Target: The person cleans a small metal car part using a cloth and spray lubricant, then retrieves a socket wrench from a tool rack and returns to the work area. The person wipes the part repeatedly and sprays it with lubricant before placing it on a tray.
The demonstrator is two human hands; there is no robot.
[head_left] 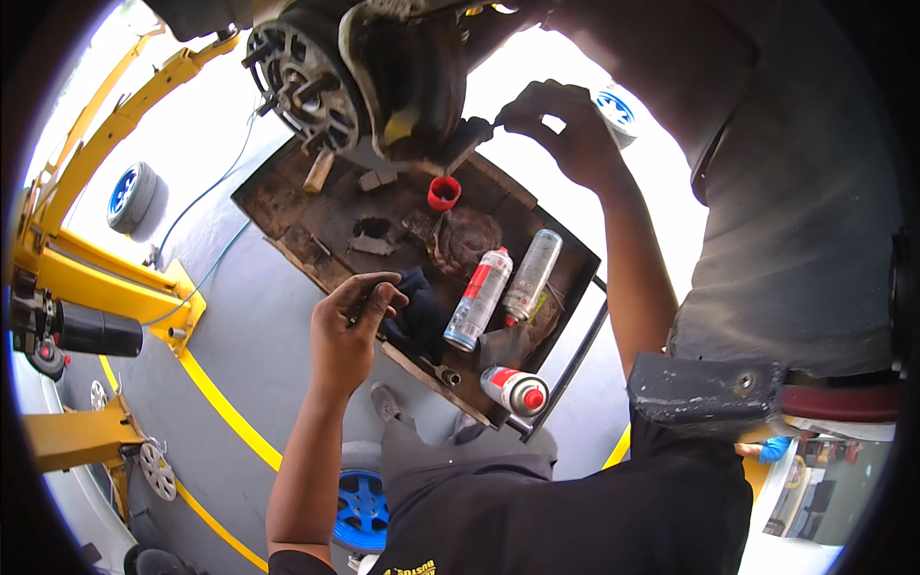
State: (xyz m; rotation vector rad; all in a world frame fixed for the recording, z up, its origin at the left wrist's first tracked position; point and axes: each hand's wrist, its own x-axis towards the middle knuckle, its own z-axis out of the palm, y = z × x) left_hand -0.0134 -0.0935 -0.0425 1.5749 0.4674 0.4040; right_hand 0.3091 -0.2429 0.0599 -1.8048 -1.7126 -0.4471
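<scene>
Up beside the raised car's wheel hub [305,88], my right hand [565,129] reaches to the end of a dark metal part [465,142] under the curved shield [402,81]. Its thumb and fingertips come together there; whatever they pinch is too small to make out. Lower and to the left, my left hand [353,321] hovers over the edge of a work cart [287,230], with thumb and fingers drawn together. I cannot make out anything between them. A dark blue cloth [417,307] lies just right of that hand. Farther back on the cart sits a red cup-shaped piece [444,194].
Three spray cans [479,299] are on the cart's right side, near a brown rag [465,240] and a metal socket [448,376]. A yellow lift post [105,278] stands left. Car bodywork [795,192] overhangs on the right. A blue-rimmed wheel [362,508] lies below.
</scene>
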